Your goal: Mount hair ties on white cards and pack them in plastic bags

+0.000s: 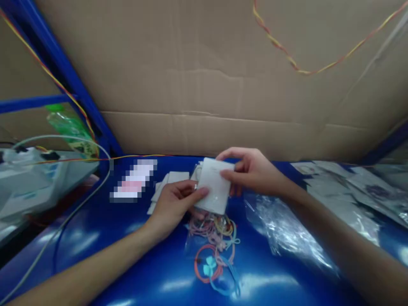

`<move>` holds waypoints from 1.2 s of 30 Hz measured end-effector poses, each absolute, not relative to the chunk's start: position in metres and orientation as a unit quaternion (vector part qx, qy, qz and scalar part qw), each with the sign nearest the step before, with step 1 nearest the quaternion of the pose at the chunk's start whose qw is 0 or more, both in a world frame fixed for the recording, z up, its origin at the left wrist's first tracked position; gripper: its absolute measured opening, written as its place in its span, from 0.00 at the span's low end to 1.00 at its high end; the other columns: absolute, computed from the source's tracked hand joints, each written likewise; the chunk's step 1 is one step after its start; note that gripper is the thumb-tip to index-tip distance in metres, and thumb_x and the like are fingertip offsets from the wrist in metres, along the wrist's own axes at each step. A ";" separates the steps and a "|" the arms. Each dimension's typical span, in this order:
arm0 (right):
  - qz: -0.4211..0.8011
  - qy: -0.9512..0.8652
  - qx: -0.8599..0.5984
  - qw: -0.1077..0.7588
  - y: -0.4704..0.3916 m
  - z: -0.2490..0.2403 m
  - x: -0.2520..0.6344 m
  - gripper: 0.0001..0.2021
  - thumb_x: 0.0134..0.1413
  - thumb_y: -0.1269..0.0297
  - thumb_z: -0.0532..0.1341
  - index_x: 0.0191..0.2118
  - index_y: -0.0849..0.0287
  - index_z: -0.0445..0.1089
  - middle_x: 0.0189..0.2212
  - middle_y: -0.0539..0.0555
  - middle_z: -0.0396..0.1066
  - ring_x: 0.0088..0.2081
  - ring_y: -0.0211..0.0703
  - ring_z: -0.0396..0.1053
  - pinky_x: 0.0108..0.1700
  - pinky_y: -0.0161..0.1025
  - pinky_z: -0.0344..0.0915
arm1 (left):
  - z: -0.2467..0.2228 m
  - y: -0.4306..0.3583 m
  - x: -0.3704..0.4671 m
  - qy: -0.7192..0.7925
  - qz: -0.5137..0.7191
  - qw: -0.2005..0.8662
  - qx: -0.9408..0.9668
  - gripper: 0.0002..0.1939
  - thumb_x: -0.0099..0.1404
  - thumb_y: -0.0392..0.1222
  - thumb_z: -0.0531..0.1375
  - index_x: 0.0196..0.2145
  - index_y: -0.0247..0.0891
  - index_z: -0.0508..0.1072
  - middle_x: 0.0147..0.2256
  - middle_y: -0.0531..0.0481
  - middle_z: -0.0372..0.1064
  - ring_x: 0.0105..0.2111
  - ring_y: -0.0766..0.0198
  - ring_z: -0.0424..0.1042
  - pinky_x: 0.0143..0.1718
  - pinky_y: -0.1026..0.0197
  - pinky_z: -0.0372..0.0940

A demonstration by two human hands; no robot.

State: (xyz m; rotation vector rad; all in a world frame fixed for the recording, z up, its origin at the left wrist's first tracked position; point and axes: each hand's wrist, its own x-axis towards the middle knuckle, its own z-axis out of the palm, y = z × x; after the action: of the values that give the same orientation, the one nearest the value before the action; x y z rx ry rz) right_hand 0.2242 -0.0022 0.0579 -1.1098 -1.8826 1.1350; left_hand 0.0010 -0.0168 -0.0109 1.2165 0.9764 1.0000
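A white card [214, 187] is held up between both hands above the blue table. My left hand [177, 197] pinches its lower left edge, thumb on the front. My right hand [247, 172] grips the upper right corner, thumb on the front and fingers behind. What lies behind the card is mostly hidden. Just below it sits a small heap of coloured elastic hair ties [219, 236], pink, yellow and blue. Nearer to me are a red-orange cord loop [196, 272] and a light blue bow [209, 265]. White cards [177, 176] lie beside my left hand.
Clear plastic bags [283, 225] lie right of the hair ties. Flat white packets [331, 187] are piled farther right. A pale cable [105, 178] curves along the left, near a green bottle [72, 129]. Cardboard [204, 85] walls off the back.
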 end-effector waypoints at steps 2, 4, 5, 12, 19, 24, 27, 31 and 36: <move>0.436 -0.722 -0.430 0.322 -0.002 0.058 0.224 0.17 0.57 0.67 0.66 0.52 0.61 0.70 0.17 0.48 0.75 0.19 0.43 0.75 0.20 0.32 0.70 | -0.011 -0.017 0.001 0.426 0.433 0.598 0.523 0.18 0.55 0.49 0.73 0.39 0.34 0.81 0.32 0.44 0.82 0.24 0.58 0.80 0.20 0.63 0.74; 0.434 -0.721 -0.435 0.319 -0.001 0.059 0.224 0.18 0.57 0.66 0.66 0.53 0.61 0.70 0.17 0.48 0.75 0.18 0.43 0.75 0.20 0.32 0.70 | -0.012 -0.017 0.001 0.439 0.436 0.591 0.517 0.17 0.54 0.48 0.74 0.36 0.34 0.80 0.29 0.45 0.82 0.23 0.59 0.79 0.18 0.66 0.71; 0.435 -0.720 -0.436 0.319 -0.001 0.059 0.225 0.18 0.57 0.66 0.66 0.53 0.62 0.71 0.17 0.49 0.75 0.18 0.43 0.75 0.20 0.32 0.70 | -0.012 -0.016 0.001 0.446 0.436 0.591 0.512 0.17 0.53 0.48 0.74 0.35 0.33 0.80 0.28 0.45 0.82 0.22 0.59 0.79 0.17 0.66 0.70; 0.442 -0.715 -0.434 0.323 0.000 0.061 0.225 0.21 0.57 0.65 0.67 0.55 0.65 0.73 0.17 0.50 0.75 0.18 0.42 0.74 0.20 0.32 0.69 | -0.015 -0.016 0.002 0.425 0.471 0.597 0.492 0.14 0.50 0.45 0.76 0.30 0.35 0.79 0.30 0.46 0.83 0.26 0.61 0.80 0.29 0.64 0.73; 0.416 -0.721 -0.421 0.360 -0.003 0.059 0.220 0.20 0.59 0.63 0.67 0.55 0.65 0.73 0.18 0.50 0.76 0.17 0.41 0.73 0.19 0.32 0.67 | -0.011 -0.010 -0.001 0.429 0.501 0.568 0.492 0.15 0.50 0.45 0.76 0.29 0.35 0.79 0.28 0.46 0.82 0.26 0.60 0.79 0.29 0.63 0.72; 0.404 -0.723 -0.413 0.379 -0.004 0.058 0.220 0.22 0.58 0.63 0.67 0.57 0.65 0.72 0.18 0.50 0.76 0.18 0.41 0.74 0.19 0.31 0.68 | -0.006 -0.009 0.002 0.417 0.517 0.590 0.459 0.19 0.48 0.43 0.77 0.32 0.35 0.75 0.26 0.47 0.81 0.24 0.58 0.79 0.26 0.61 0.73; 0.423 -0.713 -0.412 0.378 -0.001 0.058 0.221 0.23 0.59 0.63 0.67 0.58 0.65 0.72 0.18 0.50 0.76 0.17 0.40 0.73 0.19 0.31 0.68 | -0.005 -0.011 0.004 0.408 0.525 0.592 0.455 0.20 0.50 0.44 0.76 0.31 0.39 0.69 0.22 0.50 0.79 0.19 0.61 0.76 0.20 0.65 0.69; 0.446 -0.700 -0.414 0.374 0.002 0.056 0.222 0.25 0.58 0.62 0.68 0.58 0.67 0.72 0.17 0.50 0.75 0.17 0.40 0.72 0.19 0.32 0.69 | -0.004 -0.012 0.005 0.414 0.539 0.549 0.486 0.20 0.50 0.44 0.76 0.27 0.38 0.67 0.21 0.51 0.78 0.18 0.65 0.74 0.20 0.69 0.66; 0.437 -0.696 -0.430 0.373 0.003 0.056 0.221 0.24 0.59 0.63 0.67 0.59 0.66 0.71 0.19 0.51 0.77 0.18 0.39 0.73 0.19 0.31 0.68 | -0.003 -0.010 0.002 0.425 0.529 0.527 0.512 0.17 0.54 0.46 0.74 0.31 0.38 0.71 0.23 0.51 0.78 0.19 0.62 0.75 0.20 0.66 0.68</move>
State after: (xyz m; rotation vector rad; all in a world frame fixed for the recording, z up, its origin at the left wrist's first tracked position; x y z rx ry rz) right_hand 0.2213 0.0029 0.0560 -1.1011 -1.7839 1.1200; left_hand 0.0025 -0.0104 -0.0028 1.2236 1.0161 1.2634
